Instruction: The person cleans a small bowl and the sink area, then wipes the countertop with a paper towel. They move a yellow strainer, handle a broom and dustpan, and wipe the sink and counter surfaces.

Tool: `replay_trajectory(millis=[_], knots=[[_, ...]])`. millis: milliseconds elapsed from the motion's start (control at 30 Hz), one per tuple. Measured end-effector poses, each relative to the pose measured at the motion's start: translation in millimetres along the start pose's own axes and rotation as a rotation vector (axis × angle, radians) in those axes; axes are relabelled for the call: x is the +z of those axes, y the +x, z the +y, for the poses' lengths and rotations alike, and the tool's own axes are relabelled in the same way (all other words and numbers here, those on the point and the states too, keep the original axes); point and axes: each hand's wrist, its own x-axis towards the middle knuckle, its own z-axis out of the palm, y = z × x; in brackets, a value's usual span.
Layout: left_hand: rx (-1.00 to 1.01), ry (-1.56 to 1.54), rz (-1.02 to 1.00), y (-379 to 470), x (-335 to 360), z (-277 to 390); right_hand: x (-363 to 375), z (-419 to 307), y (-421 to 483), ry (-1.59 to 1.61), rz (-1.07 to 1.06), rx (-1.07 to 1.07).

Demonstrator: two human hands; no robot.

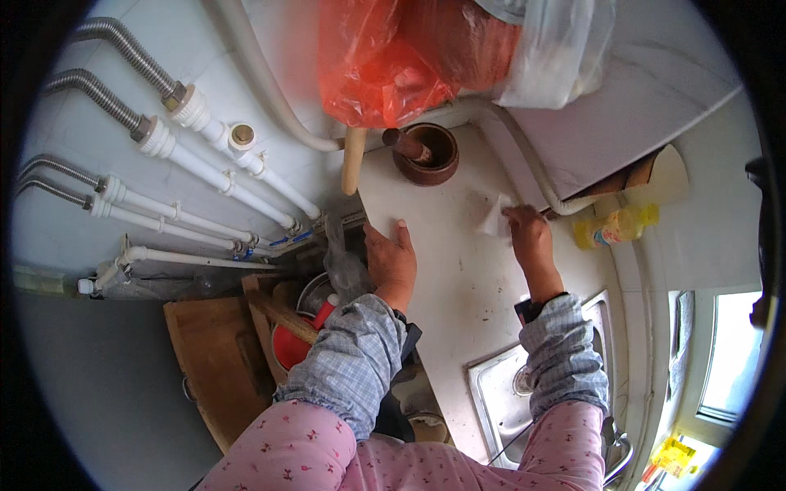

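Observation:
My right hand (532, 239) grips a crumpled white cloth or paper (495, 218) against the pale countertop (454, 294); its folds are slightly blurred. Along the counter's left edge rests my left hand (393, 261), thumb raised apart from the fingers, with nothing seen in it. Its fingertips are partly hidden from this angle. Beyond both hands, a brown mortar (428, 175) stands at the far end of the counter, and a pestle (405, 145) leans inside it. Small dark specks lie on the countertop between my arms.
A metal sink (491, 380) lies beside my right forearm. A yellow-capped bottle (617, 227) stands by the right wall. Red (381, 67) and clear plastic bags (559, 55) hang above the far end. White pipes (202, 166), a wooden drawer or cabinet piece (218, 362) and a red item (291, 344) are left.

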Motion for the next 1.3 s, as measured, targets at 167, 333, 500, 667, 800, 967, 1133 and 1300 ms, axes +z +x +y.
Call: replay_trajectory(millis=[167,333,500,667,800,967,1133,1300], knots=[[-0.017,-0.055,-0.026,1.4,-4.6,8.1,47.4,10.8,88.4,-0.086,0.108,-0.117],[-0.110,0.033,-0.076,3.7,-5.0,8.6,99.7,32.5,153.0,-0.295,0.035,-0.143],[-0.113,0.028,-0.059,6.2,-5.1,10.1,124.5,44.8,174.2,-0.413,-0.101,-0.147],[-0.148,-0.077,-0.101,3.6,-9.2,12.1,113.0,55.3,130.7,-0.408,-0.108,-0.191],[-0.114,-0.094,-0.027,1.8,-9.1,14.1,48.7,31.5,40.2,-0.187,-0.162,-0.351],[-0.147,0.023,-0.060,3.9,-8.7,13.6,-8.7,-10.7,-18.8,-0.063,-0.390,-0.102],[-0.198,-0.007,-0.149,4.3,-11.4,11.6,26.2,9.6,50.1,-0.145,-0.112,-0.077],[-0.203,0.029,-0.098,4.8,-9.6,14.7,9.8,-13.7,30.1,-0.281,-0.525,0.122]])
